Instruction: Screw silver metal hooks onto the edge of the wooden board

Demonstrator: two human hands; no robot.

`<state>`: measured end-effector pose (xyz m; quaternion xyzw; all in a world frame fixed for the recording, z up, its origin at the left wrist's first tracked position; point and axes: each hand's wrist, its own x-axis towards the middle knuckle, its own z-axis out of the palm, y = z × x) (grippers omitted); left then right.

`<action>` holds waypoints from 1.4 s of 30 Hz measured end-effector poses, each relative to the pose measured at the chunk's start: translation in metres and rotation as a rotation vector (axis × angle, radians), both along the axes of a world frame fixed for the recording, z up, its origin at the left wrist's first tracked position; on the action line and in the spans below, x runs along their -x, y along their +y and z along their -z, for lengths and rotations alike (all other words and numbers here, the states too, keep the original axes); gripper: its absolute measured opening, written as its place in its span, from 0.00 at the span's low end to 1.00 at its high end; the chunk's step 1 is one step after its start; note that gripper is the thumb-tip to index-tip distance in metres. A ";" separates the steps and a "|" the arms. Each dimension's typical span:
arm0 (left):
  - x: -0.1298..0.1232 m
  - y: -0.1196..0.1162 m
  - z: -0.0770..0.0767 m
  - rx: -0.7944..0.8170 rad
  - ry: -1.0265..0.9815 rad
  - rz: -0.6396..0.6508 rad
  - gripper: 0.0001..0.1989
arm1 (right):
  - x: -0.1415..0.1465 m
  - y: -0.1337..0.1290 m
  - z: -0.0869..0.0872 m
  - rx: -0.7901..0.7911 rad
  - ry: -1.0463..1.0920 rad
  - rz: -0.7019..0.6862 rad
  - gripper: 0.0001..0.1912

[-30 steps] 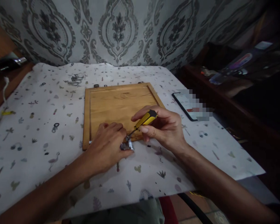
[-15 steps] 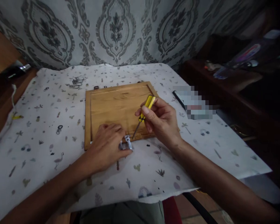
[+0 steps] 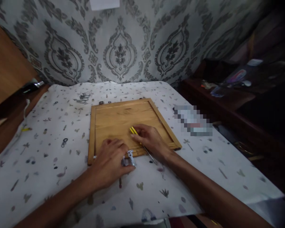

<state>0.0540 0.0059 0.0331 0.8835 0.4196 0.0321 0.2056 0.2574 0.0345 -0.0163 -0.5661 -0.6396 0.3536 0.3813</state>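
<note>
A framed wooden cabinet door (image 3: 123, 120) lies flat on the cloth-covered table. At its near edge my left hand (image 3: 109, 163) is closed around a small silver metal hinge (image 3: 130, 157), thumb in front and fingers behind. The hinge sits against the door's frame; its far side is hidden by my fingers. My right hand (image 3: 152, 139) holds a screwdriver (image 3: 133, 130) with a yellow and black handle, over the lower middle of the door. The handle points away to the upper left, and the thin shaft slants back toward me, its tip apart from the hinge.
Several silver metal pieces (image 3: 84, 97) lie at the back left of the table. To the right is a flat, blurred-out object (image 3: 193, 122). A clear bottle (image 3: 237, 76) leans on dark furniture at the right. A patterned curtain (image 3: 120, 53) hangs behind.
My right hand has turned the screwdriver, so its tip has swung from beside the hinge toward my wrist. My left hand stays on the hinge. The view has tilted upward.
</note>
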 end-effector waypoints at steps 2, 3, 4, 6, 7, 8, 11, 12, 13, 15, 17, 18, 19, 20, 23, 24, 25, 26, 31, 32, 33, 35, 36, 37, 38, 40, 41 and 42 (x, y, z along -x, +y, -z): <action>-0.001 0.000 0.000 0.028 0.006 0.002 0.14 | 0.000 -0.001 0.001 -0.043 -0.051 0.029 0.19; -0.001 0.000 0.000 0.027 0.001 0.004 0.15 | 0.000 -0.001 0.001 -0.056 -0.074 0.026 0.19; -0.001 0.001 0.000 0.019 -0.007 0.009 0.16 | 0.000 -0.001 0.001 -0.071 -0.092 0.026 0.19; 0.000 0.001 0.000 0.008 -0.030 0.018 0.16 | 0.000 -0.001 0.000 -0.076 -0.188 0.014 0.19; 0.000 0.002 0.000 0.012 -0.036 0.018 0.16 | 0.000 0.000 0.000 -0.079 -0.233 0.004 0.19; 0.000 0.002 0.001 0.018 -0.036 0.014 0.17 | 0.000 0.000 0.000 -0.083 -0.268 -0.009 0.19; 0.000 0.003 0.001 0.025 -0.036 0.014 0.18 | 0.000 0.002 0.001 -0.104 -0.313 0.012 0.21; 0.000 0.004 0.001 0.028 -0.038 0.018 0.19 | -0.001 0.003 0.001 -0.102 -0.324 0.018 0.22; 0.001 0.004 0.001 0.032 -0.039 0.023 0.19 | -0.001 0.004 0.000 -0.099 -0.339 0.019 0.22; 0.001 0.004 0.001 0.039 -0.043 0.026 0.20 | -0.001 0.008 -0.006 -0.096 -0.385 0.010 0.23; 0.001 0.004 0.001 0.039 -0.048 0.026 0.20 | 0.001 0.017 -0.016 -0.117 -0.445 0.020 0.21; 0.002 0.004 0.001 0.038 -0.050 0.028 0.20 | 0.005 0.024 -0.023 -0.131 -0.474 0.024 0.20; 0.002 0.003 0.001 0.037 -0.053 0.032 0.20 | 0.010 0.033 -0.031 -0.148 -0.501 0.027 0.18; 0.002 0.003 0.001 0.036 -0.056 0.036 0.19 | 0.019 0.043 -0.040 -0.156 -0.525 0.011 0.16; 0.002 0.004 0.003 0.034 -0.060 0.043 0.18 | 0.060 0.084 -0.063 -0.165 -0.570 -0.124 0.11; 0.002 0.004 0.004 0.036 -0.059 0.044 0.18 | 0.080 0.099 -0.068 -0.153 -0.584 -0.179 0.10; 0.001 0.005 0.005 0.038 -0.058 0.047 0.18 | 0.101 0.114 -0.072 -0.136 -0.599 -0.232 0.10; 0.001 0.005 0.005 0.042 -0.056 0.049 0.18 | 0.123 0.130 -0.074 -0.114 -0.613 -0.280 0.13; 0.000 0.008 0.000 0.034 -0.033 0.088 0.19 | 0.219 0.190 -0.061 -0.079 -0.690 -0.383 0.18; 0.001 0.008 -0.002 0.028 -0.016 0.101 0.19 | 0.230 0.197 -0.056 -0.089 -0.708 -0.381 0.20; 0.001 0.009 -0.004 0.022 0.003 0.115 0.19 | 0.239 0.203 -0.051 -0.093 -0.729 -0.380 0.19; 0.003 0.009 -0.008 0.015 0.038 0.138 0.20 | 0.248 0.210 -0.042 -0.100 -0.768 -0.384 0.19; 0.004 0.009 -0.010 0.011 0.047 0.148 0.21 | 0.249 0.212 -0.039 -0.104 -0.788 -0.387 0.19; 0.005 0.009 -0.012 0.007 0.052 0.158 0.22 | 0.250 0.214 -0.035 -0.111 -0.806 -0.389 0.19; 0.006 0.009 -0.014 0.004 0.055 0.169 0.23 | 0.251 0.215 -0.033 -0.119 -0.822 -0.389 0.19; 0.008 0.008 -0.016 0.001 0.044 0.181 0.23 | 0.253 0.216 -0.029 -0.135 -0.847 -0.388 0.20; 0.008 0.008 -0.017 0.001 0.035 0.183 0.21 | 0.254 0.216 -0.029 -0.140 -0.854 -0.388 0.20; 0.009 0.007 -0.017 0.001 0.027 0.180 0.20 | 0.256 0.215 -0.029 -0.143 -0.856 -0.389 0.20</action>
